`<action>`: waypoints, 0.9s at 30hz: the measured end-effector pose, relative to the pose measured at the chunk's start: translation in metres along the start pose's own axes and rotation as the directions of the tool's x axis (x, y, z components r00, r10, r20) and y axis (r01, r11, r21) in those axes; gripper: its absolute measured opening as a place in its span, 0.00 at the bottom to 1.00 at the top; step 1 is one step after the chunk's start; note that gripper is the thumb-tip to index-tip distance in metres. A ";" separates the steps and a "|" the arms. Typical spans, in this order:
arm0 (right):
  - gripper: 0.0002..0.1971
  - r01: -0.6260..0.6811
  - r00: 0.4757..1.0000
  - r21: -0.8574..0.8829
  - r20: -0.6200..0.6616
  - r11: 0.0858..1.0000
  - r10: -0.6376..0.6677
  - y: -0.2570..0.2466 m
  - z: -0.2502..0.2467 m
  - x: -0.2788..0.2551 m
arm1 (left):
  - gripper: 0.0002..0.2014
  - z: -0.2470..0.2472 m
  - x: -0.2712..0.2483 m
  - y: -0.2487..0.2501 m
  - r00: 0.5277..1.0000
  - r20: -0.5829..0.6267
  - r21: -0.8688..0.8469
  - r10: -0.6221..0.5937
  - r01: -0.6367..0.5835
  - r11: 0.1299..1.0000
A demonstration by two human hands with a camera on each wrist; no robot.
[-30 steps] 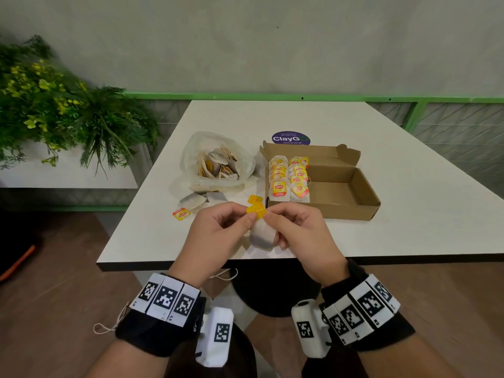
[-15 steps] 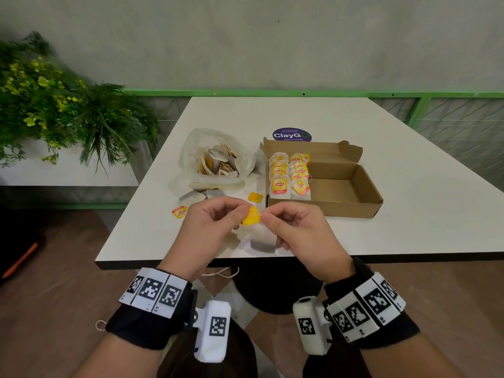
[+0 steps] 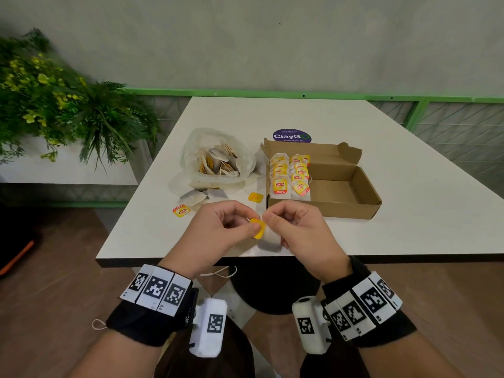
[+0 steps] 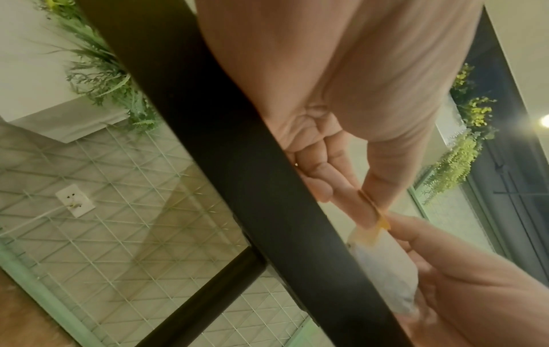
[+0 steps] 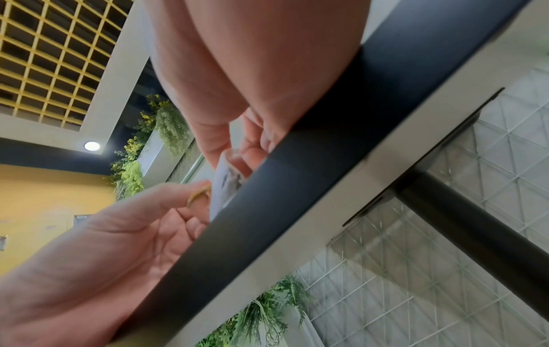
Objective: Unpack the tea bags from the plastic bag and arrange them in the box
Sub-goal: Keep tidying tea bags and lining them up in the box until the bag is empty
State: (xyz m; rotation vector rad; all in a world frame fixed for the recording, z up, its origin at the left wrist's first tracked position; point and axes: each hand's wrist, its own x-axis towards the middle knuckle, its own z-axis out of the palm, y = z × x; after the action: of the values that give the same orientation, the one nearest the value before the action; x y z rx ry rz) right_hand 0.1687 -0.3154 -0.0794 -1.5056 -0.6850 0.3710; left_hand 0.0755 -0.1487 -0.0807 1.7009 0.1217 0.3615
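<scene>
Over the near table edge both hands hold one tea bag (image 3: 270,240). My left hand (image 3: 218,230) pinches its yellow tag (image 3: 257,228) between thumb and forefinger; the tag (image 4: 375,212) shows edge-on in the left wrist view. My right hand (image 3: 296,227) grips the white pouch (image 5: 227,187) from the right. The open cardboard box (image 3: 343,192) stands just beyond, with two rows of tagged tea bags (image 3: 289,175) filling its left end. The clear plastic bag (image 3: 218,159) lies left of the box and holds several more tea bags.
Loose tea bags (image 3: 195,197) and two stray yellow tags (image 3: 181,210) lie between the plastic bag and my hands. A purple sticker (image 3: 291,136) is on the white table (image 3: 409,214) behind the box. A planter with greenery (image 3: 62,105) stands to the left.
The hands have drawn together again after parting slightly, and the pouch now hangs from my right fingers beside the tag. The view has shifted a little.
</scene>
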 end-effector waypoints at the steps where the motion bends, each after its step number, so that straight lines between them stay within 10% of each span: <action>1: 0.05 -0.001 1.000 -0.004 -0.002 1.000 0.001 0.000 0.001 0.000 | 0.03 0.000 0.000 0.000 1.000 0.002 0.007 -0.002 0.002 1.000; 10: 0.05 -0.035 0.998 -0.011 0.048 0.999 0.036 -0.001 0.000 0.000 | 0.10 -0.005 0.004 0.000 0.956 -0.288 -0.253 -0.051 -0.025 0.967; 18: 0.07 -0.093 0.992 0.069 0.097 0.993 0.086 -0.001 -0.006 0.002 | 0.04 0.000 0.005 -0.005 0.930 -0.369 -0.088 -0.005 -0.029 0.996; 27: 0.05 -0.094 0.982 0.392 -0.114 0.915 0.149 0.001 -0.007 0.005 | 0.05 -0.005 -0.005 0.008 0.999 0.042 -0.054 0.008 -0.006 0.999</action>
State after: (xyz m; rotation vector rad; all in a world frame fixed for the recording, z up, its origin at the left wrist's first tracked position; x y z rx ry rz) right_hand 0.1773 -0.3180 -0.0788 -1.1862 -0.3770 0.4600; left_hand 0.0679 -0.1473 -0.0732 1.6550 0.0741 0.3307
